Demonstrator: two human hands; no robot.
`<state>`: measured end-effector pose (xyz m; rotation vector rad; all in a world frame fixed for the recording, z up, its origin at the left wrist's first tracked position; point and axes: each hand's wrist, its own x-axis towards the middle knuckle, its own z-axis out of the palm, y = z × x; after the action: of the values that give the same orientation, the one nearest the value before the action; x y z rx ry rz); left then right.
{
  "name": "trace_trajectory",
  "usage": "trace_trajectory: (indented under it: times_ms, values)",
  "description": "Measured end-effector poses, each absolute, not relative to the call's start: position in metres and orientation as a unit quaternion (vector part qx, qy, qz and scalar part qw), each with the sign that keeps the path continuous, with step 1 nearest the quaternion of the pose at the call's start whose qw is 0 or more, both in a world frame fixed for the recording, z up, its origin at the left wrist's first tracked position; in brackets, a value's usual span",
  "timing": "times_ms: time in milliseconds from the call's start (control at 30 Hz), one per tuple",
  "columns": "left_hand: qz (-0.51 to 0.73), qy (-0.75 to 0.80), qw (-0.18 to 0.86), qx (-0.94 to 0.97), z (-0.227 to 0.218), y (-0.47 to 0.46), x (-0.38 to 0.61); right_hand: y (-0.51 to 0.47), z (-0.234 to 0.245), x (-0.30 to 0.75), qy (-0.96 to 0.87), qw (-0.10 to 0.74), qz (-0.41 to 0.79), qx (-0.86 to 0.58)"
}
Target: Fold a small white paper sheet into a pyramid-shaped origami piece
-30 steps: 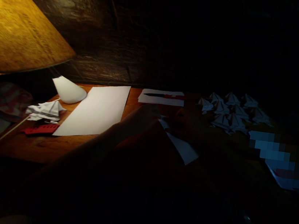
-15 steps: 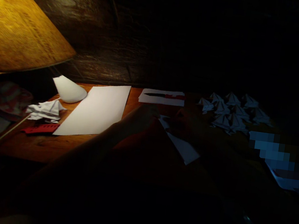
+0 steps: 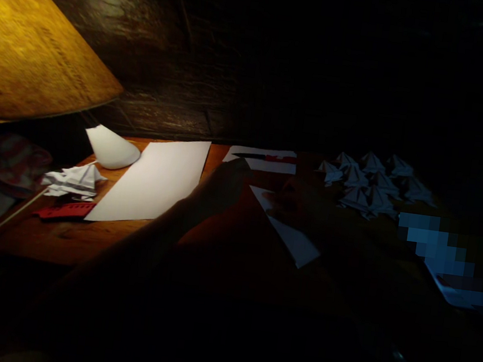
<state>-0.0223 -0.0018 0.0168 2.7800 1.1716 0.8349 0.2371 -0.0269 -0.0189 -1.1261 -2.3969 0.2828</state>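
Desk (image 3: 60,240), wooden, lamplit at left, bearing a large white sheet (image 3: 152,184). Small white paper (image 3: 298,245), narrow, sharp-cornered, mid-desk between that sheet and a heap of folded paper shapes (image 3: 370,183). Left hand (image 3: 229,180) beside its far corner, right hand (image 3: 298,203) resting on it; both in shadow, finger spread not discernible.

Lampshade (image 3: 27,52) amber-gold — paper sheet (image 3: 152,181) plain white, folded figures (image 3: 372,183) white, table (image 3: 60,234) orange-brown, ruler (image 3: 66,209) red.

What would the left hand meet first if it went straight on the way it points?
Probably the small white sheet lying just beyond the left hand, with a red-handled blade on it. The scene is dim, so depth is uncertain.
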Motion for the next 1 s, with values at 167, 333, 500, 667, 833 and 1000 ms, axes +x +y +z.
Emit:
trace_trajectory:
  times_ms: [167,333,500,667,833,1000]
  values:
    - [0.226,0.353,0.072,0.905,-0.004,0.000,-0.017,-0.028,-0.016,0.236,-0.873,0.230,0.108,-0.416]
    - [0.220,0.342,0.083,0.910,-0.016,0.007,-0.021,-0.027,-0.018,0.236,-0.869,0.232,0.118,-0.420]
    - [0.218,0.335,0.080,0.913,-0.013,0.005,-0.023,-0.028,-0.017,0.237,-0.872,0.233,0.115,-0.414]
    - [0.209,0.356,0.056,0.909,-0.008,0.002,-0.020,-0.029,-0.013,0.236,-0.874,0.224,0.103,-0.419]
    - [0.219,0.400,0.080,0.887,0.004,-0.002,-0.016,-0.029,-0.015,0.237,-0.875,0.224,0.122,-0.412]
    - [0.236,0.402,0.072,0.882,0.012,-0.006,-0.016,-0.028,-0.016,0.238,-0.874,0.231,0.115,-0.411]
